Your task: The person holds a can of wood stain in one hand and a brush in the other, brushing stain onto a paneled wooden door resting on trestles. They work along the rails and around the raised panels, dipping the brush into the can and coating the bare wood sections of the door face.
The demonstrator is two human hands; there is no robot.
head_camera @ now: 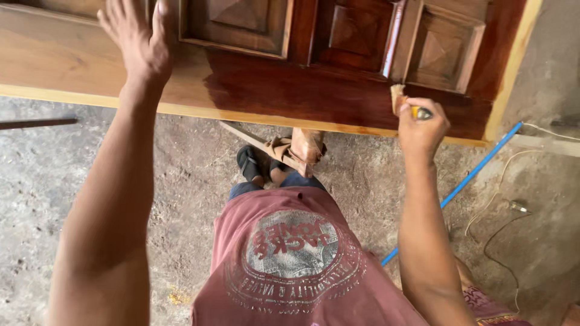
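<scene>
A carved wooden door (290, 72) lies flat across the top of the frame, raised off the dirt floor (72, 175) on a wooden support (305, 148) seen at centre. Its right part, from about the middle to the upper right, is dark, wet and glossy with stain; the left part toward the upper left is pale bare wood.

The right hand (421, 130) is closed in a fist round the handle of a paintbrush (400, 99), whose bristle end touches the door's lower rail at right of centre, in the glossy zone near the pale edge strip. The grip is tight and fully closed on the handle. The left hand (140, 42) is open, fingers spread, palm pressed flat on the unstained wood at upper left; it holds nothing and only bears on the door.

To do this coating well, I judge the strokes should run along the grain of the rail, keeping a wet edge against the bare wood, working stain into the corners of the raised panels (441, 48) and keeping the bracing palm off the wet area.

A blue rod (465, 181) lies slanted on the floor at right, with thin cords (501, 229) beside it.
</scene>
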